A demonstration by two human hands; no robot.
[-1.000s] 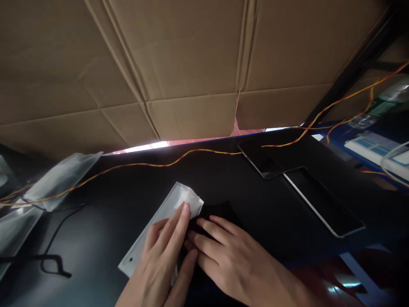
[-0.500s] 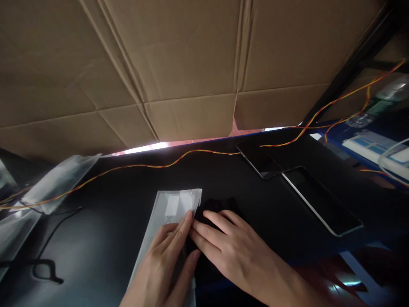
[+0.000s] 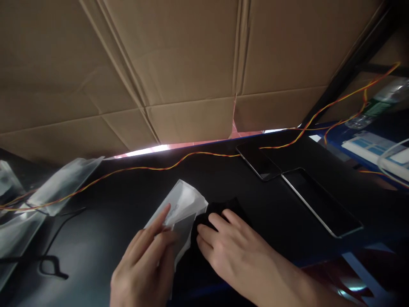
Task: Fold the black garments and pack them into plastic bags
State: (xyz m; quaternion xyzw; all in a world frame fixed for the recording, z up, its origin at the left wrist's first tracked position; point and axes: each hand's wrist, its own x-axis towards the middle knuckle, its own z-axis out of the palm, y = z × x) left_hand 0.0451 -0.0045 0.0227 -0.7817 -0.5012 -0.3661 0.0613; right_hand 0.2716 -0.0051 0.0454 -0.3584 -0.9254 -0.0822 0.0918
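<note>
In the head view, a cloudy bag [image 3: 183, 198] lies on the black bench [image 3: 121, 183], with its far end bent and puffed up a little. The left hand [image 3: 137, 264] is over the near part of the cloudy bag. Its pointing finger is stretched out along the top, and the other fingers are bent and a bit blurry, so I cannot tell if they pinch it. The right hand [image 3: 233, 251] is just to the right of the cloudy bag. Its fingers are bent and rest on a black cloth [image 3: 236, 205], but I cannot tell if they grip it. The cloth is right up against the right side of the cloudy bag, and I cannot see if any of it is inside. Farther right of the cloudy bag are 2 phones, a small phone [image 3: 259, 162] and a big phone [image 3: 322, 202], with their corners close together. A red and yellow wire [image 3: 159, 168] runs behind the cloudy bag. Well to its left are a see-through bag [image 3: 65, 183] and a black cord [image 3: 53, 266] with a loop. Well to its right is a bottle [image 3: 380, 104] with a green label. Big brown cardboard [image 3: 191, 55] stands behind the cloudy bag.
</note>
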